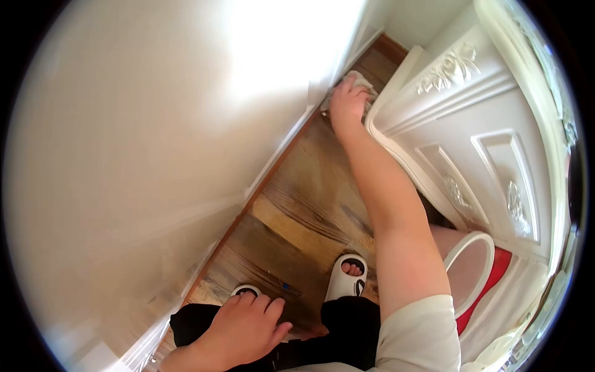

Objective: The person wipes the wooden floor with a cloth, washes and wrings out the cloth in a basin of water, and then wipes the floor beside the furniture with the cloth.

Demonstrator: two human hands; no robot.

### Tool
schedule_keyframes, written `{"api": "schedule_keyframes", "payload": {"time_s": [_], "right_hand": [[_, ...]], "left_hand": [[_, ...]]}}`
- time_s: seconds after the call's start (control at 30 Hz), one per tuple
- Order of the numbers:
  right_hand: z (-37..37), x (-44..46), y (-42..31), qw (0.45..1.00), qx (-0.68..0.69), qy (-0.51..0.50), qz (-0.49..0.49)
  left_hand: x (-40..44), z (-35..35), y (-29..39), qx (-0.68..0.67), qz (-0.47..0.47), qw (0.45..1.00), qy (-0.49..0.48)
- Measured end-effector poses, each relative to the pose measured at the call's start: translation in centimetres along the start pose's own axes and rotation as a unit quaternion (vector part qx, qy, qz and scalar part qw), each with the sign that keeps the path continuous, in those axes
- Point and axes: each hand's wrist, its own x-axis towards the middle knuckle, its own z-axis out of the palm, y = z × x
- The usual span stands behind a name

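Note:
My right hand reaches far forward and presses a crumpled pale cloth on the wooden floor, in the narrow gap between the white wall and a carved white cabinet. Its fingers curl over the cloth, which shows around them. Near the bottom of the view, my left hand rests over my knee in black trousers, palm down, with its fingers apart and nothing held.
A white wall with a brown strip at its foot runs along the left. At the lower right, a white round bin lies beside something red. My white slippers stand on the floor, with a small blue bit near them.

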Motion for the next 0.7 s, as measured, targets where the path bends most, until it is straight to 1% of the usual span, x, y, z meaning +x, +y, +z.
{"api": "schedule_keyframes", "payload": {"time_s": [0.03,0.1,0.13,0.23,0.27,0.37,0.47,0.5,0.57,0.6,0.67,0.7], "right_hand": [[0.7,1.5,0.3,0.999,0.004,-0.038,0.024],[2.4,3.7,1.3,0.995,0.041,-0.042,0.078],[3.5,4.6,1.7,0.993,0.068,-0.028,0.095],[6.7,6.3,1.4,0.961,0.237,-0.079,0.121],[7.5,7.0,0.8,0.954,0.229,-0.161,0.107],[4.6,6.0,0.2,0.925,0.264,-0.231,0.145],[5.8,5.7,-0.9,0.902,0.334,-0.189,0.2],[5.2,5.3,-0.9,0.903,0.33,-0.202,0.188],[3.8,4.0,-1.2,0.905,0.322,-0.227,0.161],[3.5,3.1,-1.5,0.909,0.327,-0.213,0.144],[3.7,0.7,-2.8,0.916,0.34,-0.185,0.111],[4.0,-0.6,-3.3,0.934,0.312,-0.157,0.067]], "left_hand": [[0.2,-0.2,0.0,-0.008,-0.004,1.0,0.017],[0.1,-0.4,-0.1,-0.038,-0.019,0.998,0.04],[-0.5,-0.3,-0.2,-0.062,-0.031,0.997,0.045],[-1.3,-0.7,-1.0,-0.096,-0.054,0.991,0.074],[-1.2,-0.7,-1.2,-0.102,-0.059,0.989,0.087],[-0.9,-1.0,-2.1,-0.086,-0.075,0.993,-0.028],[-0.2,-0.6,-2.3,-0.103,-0.092,0.99,-0.022],[-0.1,-0.3,-2.4,-0.103,-0.095,0.99,-0.018],[-0.5,0.7,-3.1,-0.106,-0.053,0.993,0.01],[-0.7,1.3,-3.4,-0.107,-0.033,0.993,0.023],[-0.3,1.9,-3.8,-0.086,-0.021,0.995,0.051],[0.1,2.0,-3.9,-0.075,-0.012,0.995,0.065]]}}
